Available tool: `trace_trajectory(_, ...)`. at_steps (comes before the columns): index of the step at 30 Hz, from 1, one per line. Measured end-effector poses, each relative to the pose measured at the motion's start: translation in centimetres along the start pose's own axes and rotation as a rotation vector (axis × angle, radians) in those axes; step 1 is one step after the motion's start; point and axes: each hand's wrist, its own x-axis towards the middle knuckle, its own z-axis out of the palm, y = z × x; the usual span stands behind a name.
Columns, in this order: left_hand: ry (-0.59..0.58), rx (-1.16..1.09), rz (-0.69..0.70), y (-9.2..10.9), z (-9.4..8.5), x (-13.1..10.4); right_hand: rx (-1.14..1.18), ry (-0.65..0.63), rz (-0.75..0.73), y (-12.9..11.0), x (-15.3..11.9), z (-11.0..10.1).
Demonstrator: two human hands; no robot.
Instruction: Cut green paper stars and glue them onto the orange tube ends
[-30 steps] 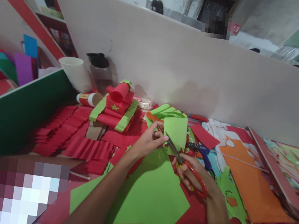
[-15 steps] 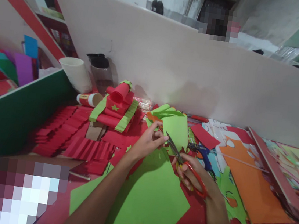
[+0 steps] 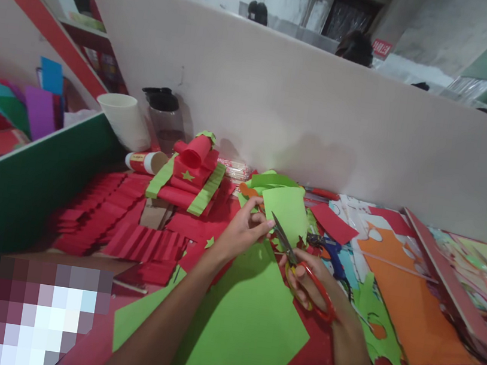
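My right hand (image 3: 305, 279) grips a pair of scissors (image 3: 317, 286) with red and yellow handles. Their blades point up and left, the tips close to my left fingertips. My left hand (image 3: 245, 228) is closed in a pinch; whatever is between its fingers is too small or hidden to make out. Just behind the fingers is a light green paper piece (image 3: 286, 208). Beneath both forearms lies a large green paper sheet (image 3: 247, 316). Small dark red stars (image 3: 301, 241) lie by the scissors, and a small green star (image 3: 209, 242) is beside my left wrist.
A red paper model (image 3: 193, 172) with green strips stands at the back left, near pleated red paper (image 3: 144, 245), a white cup (image 3: 124, 120) and a dark-lidded bottle (image 3: 165, 114). Orange paper (image 3: 408, 302) and green cut-out scraps (image 3: 387, 348) lie right. A white partition (image 3: 257, 82) rises behind.
The light green paper piece has shifted slightly up and left, uncovering more of the red stars. Both hands stay nearly in place, with the scissors at almost the same angle.
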Motion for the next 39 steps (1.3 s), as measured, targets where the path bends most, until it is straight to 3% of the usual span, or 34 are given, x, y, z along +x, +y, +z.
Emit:
trace_trajectory(14,-0.01,-0.02,-0.005,-0.5,0.0,0.1,-0.022,0.021,-0.066,0.2,0.4,0.3)
trace_trajectory(23,-0.016,-0.039,0.021,-0.9,-0.1,0.3,0.034,0.056,-0.02,0.9,0.8,0.5)
trace_trajectory(32,0.026,-0.079,0.022,-0.8,0.2,0.3,0.071,0.084,-0.02,-0.5,0.7,1.3)
trace_trajectory(39,0.104,-0.11,0.025,-0.4,0.9,0.2,0.088,0.11,-0.09,0.1,1.2,1.7)
